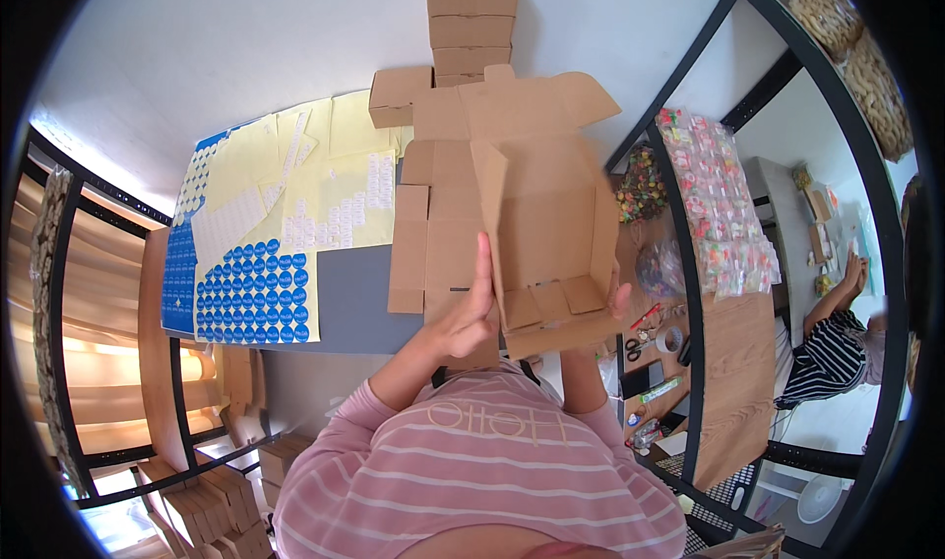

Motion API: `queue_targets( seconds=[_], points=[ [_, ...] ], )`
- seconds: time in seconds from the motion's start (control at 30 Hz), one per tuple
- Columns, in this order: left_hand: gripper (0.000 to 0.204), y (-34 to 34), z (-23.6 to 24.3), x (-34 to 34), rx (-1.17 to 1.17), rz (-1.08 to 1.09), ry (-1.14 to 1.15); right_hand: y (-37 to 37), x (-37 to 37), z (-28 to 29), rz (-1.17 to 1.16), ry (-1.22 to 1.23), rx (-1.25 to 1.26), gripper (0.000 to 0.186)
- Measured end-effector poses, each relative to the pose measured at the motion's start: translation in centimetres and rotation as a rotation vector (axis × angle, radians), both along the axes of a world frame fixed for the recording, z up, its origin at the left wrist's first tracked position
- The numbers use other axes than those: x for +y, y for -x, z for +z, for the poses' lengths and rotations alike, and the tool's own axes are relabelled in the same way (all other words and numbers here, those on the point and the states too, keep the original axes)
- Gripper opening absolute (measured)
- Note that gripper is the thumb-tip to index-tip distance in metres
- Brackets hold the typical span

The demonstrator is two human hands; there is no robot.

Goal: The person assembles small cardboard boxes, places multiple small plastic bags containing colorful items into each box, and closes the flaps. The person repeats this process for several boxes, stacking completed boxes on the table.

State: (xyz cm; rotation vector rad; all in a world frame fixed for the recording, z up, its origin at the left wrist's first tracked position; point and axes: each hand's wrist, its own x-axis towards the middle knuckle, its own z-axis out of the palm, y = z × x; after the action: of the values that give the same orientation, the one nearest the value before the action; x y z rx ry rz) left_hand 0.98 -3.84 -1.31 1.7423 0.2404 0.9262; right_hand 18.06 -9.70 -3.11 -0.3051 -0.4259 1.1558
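A partly folded brown cardboard box stands tilted up between my two hands, its inside facing me and its lid flap spread out at the far end. My left hand presses the left wall, palm in and fingers stretched along it. Gripping the opposite wall, my right hand is mostly hidden behind the cardboard, with only some fingertips showing. The near end wall is folded, with small flaps inside the box. Beneath it, a flat cardboard blank lies on the grey table.
Sheets of round blue stickers and yellow backing paper cover the table's left. Closed boxes are stacked at the back. Right are scissors, a tape roll and a shelf of small packets. A person in stripes works farther right.
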Motion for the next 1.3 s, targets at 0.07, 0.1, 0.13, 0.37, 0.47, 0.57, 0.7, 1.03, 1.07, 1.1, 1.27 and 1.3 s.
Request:
queue_targets(
  seconds=[0.07,0.1,0.13,0.37,0.47,0.57,0.7,1.03,1.07,1.1,1.27,1.3],
  points=[
    [0.108,0.0,0.2,-0.4,0.052,-0.01,-0.067,-0.1,0.4,0.0,-0.166,0.036,-0.115,0.066],
    [0.112,-0.1,0.4,-0.6,0.076,-0.016,-0.108,0.0,0.6,0.0,-0.205,0.046,-0.155,0.068],
    [0.114,-0.4,0.4,-0.8,0.044,0.005,-0.104,0.1,0.8,0.0,-0.243,0.056,-0.197,0.07],
    [0.111,-2.1,-0.7,-1.5,-0.187,0.097,0.04,1.2,0.6,0.8,-0.447,0.107,-0.65,0.066],
    [0.106,-2.2,-1.1,-1.4,-0.222,0.157,0.089,1.5,0.4,1.3,-0.321,0.151,-0.443,0.066],
    [0.102,-2.3,-1.2,-1.0,-0.279,0.183,0.081,2.0,0.5,1.8,-0.321,0.169,-0.4,0.064],
    [0.095,-2.5,-1.3,-0.8,-0.279,0.312,0.031,2.3,0.9,2.2,-0.366,0.218,-0.404,0.054],
    [0.086,-2.3,-0.8,-0.1,-0.124,0.394,-0.047,2.4,2.0,1.7,-0.458,0.34,-0.52,0.049],
    [0.085,-2.3,-0.7,-0.1,-0.116,0.418,-0.039,2.3,2.1,1.6,-0.475,0.366,-0.54,0.049],
    [0.084,-2.3,-0.5,-0.1,-0.092,0.449,-0.03,2.3,2.1,1.4,-0.473,0.354,-0.557,0.049],
    [0.076,-2.4,-0.5,0.0,-0.134,0.477,-0.049,2.4,2.3,1.0,-0.491,0.383,-0.61,0.051],
    [0.073,-2.4,-0.5,0.0,-0.147,0.495,-0.059,2.5,2.2,1.0,-0.483,0.364,-0.612,0.051]
  ],
)
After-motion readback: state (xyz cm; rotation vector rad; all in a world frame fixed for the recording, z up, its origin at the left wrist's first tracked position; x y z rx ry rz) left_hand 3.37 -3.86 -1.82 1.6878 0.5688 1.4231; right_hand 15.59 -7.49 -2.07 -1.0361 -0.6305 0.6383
